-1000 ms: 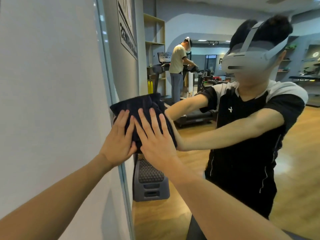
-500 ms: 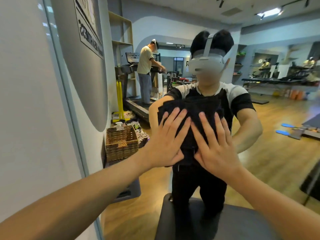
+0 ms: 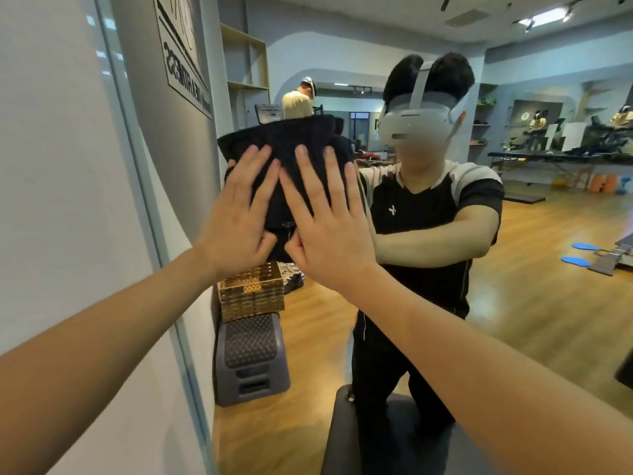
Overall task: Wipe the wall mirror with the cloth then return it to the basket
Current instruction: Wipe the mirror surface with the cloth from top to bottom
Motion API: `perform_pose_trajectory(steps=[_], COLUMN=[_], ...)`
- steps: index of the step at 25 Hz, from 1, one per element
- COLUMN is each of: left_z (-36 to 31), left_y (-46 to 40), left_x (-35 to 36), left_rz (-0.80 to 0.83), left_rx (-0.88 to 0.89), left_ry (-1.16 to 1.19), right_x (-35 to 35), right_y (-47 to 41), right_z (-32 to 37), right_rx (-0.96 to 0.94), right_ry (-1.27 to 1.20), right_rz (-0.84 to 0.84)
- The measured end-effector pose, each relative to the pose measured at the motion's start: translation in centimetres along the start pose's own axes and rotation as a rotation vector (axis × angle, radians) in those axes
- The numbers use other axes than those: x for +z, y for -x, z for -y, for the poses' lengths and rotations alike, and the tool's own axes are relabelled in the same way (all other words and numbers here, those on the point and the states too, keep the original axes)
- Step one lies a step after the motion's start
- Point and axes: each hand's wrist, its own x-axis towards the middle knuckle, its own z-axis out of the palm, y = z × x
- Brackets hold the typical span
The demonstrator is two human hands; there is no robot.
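Note:
A dark cloth point(image 3: 291, 145) lies spread flat against the wall mirror point(image 3: 513, 303), near the mirror's left edge at about head height. My left hand point(image 3: 239, 214) and my right hand point(image 3: 325, 224) press on the cloth side by side, palms flat and fingers spread, thumbs almost touching. The hands hide the cloth's lower half. A woven wicker basket point(image 3: 251, 296) shows in the mirror's reflection, below the cloth, standing on a grey step point(image 3: 251, 361). My own reflection stands to the right of the cloth.
A white wall point(image 3: 51, 166) borders the mirror's frame point(image 3: 147, 207) on the left. A dark padded bench point(image 3: 376, 440) sits at the bottom edge. The reflection shows a wooden floor, shelves, gym equipment and another person in the background.
Both hands have slid the cloth across the glass: from the left edge to the right, then up and back toward the left. The hands stay flat on it throughout.

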Motion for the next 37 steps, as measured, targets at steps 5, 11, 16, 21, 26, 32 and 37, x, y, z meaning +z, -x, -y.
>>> perform_pose_trajectory(steps=[5,11,16,21,26,32,37], left_z=[-7.5,-22.2,-25.7,-27.9,-30.4,-35.3,-40.3], left_y=[6.4,4.2,-12.0,-26.7,-28.6,-20.2,-9.3], left_x=[3.4,5.9,3.9,1.2,1.9,5.8,10.0], left_rz=[0.066,0.12,-0.078,-0.17,-0.239,-0.197,-0.036], left_rx=[-0.049,-0.052,-0.033,-0.004,0.005,0.131,0.28], left_ry=[0.046,0.187,0.237,0.144,0.181,0.231,0.184], right_x=[1.1,-4.3,-11.9,-19.1,-20.0,-17.6,-16.0], right_y=[9.2,18.9,11.6,4.0,5.3,17.0,29.7], right_z=[-0.8,-10.2,-22.4,-32.3,-33.5,-29.1,-23.5], right_rx=[-0.077,-0.131,-0.08,-0.011,0.102,0.252,0.348], right_ry=[0.021,0.168,0.236,0.29,0.232,0.183,0.195], right_rz=[0.047,0.084,0.008,-0.103,-0.183,-0.115,0.144])
